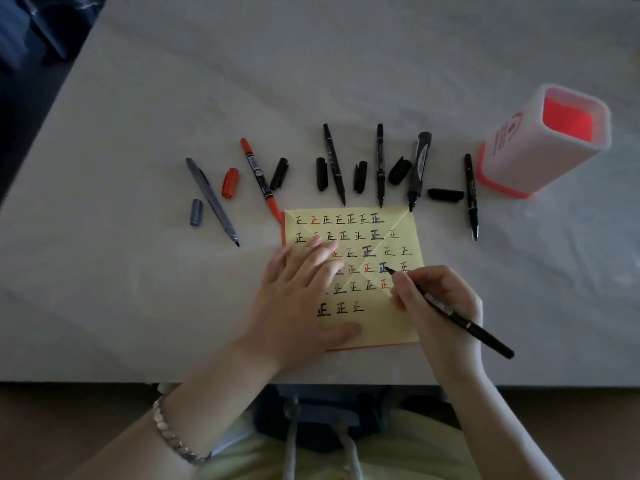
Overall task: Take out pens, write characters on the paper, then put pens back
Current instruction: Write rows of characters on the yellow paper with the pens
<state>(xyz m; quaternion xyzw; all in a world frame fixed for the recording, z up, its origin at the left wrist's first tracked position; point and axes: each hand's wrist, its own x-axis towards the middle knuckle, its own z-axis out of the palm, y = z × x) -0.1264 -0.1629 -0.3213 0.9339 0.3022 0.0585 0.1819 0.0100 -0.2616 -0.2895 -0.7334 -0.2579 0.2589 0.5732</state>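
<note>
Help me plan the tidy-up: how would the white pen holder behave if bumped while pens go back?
The pen holder looks tall, narrow and empty, so probably light and apt to tip if bumped near its rim. Its squared walls look like stiff plastic, so it likely won't flex or roll.

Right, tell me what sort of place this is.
Probably an indoor desk set up for handwriting practice, seen by someone seated at it: a white-covered table, a yellow paper filled with repeated characters, a row of uncapped pens and a pen holder.
</note>
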